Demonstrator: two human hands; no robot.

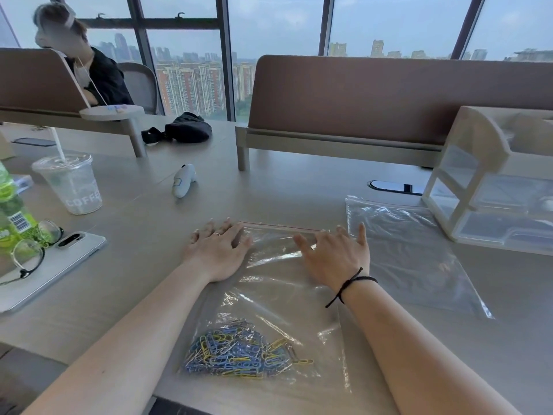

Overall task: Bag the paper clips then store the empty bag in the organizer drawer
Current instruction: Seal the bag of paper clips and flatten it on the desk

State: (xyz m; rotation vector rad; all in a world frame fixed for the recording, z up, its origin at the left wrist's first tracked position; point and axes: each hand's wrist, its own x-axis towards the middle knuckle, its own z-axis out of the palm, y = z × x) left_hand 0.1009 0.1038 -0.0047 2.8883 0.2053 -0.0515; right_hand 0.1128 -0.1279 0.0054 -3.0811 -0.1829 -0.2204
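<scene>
Paper clips (239, 353): a heap of thin bent wire loops, blue, yellow and silver. Too many and too tangled to count. They sit in the near, bottom end of the filled bag.
Filled bag (269, 295): one see-through plastic bag, shiny and wrinkly, flat on the table. Its zip strip (281, 226), with a thin red line, is at the far end.
Left hand (220, 250): fingers spread and flat, palm down. It presses on the far left corner of the filled bag, partly on the table. It pinches nothing. A ring is on one finger.
Right hand (335, 256): also spread flat, pressing on the bag close to the zip strip. It grabs nothing. A black string band is round the wrist.
Empty bag (413, 253): one more clear, crinkly bag, lying flat just to the right of the filled one.
Organizer (490, 181): one pale plastic box with clear drawers, to the right, just beside the empty bag. I think there are three drawers, but the edge of the view blurs them.
Table (299, 187): smooth, grey-brown, wood look.
Further left: one clear plastic cup (70, 184) with a straw, one pair of glasses (30, 253), one silver phone (59, 262), one green bottle (12, 214).
</scene>
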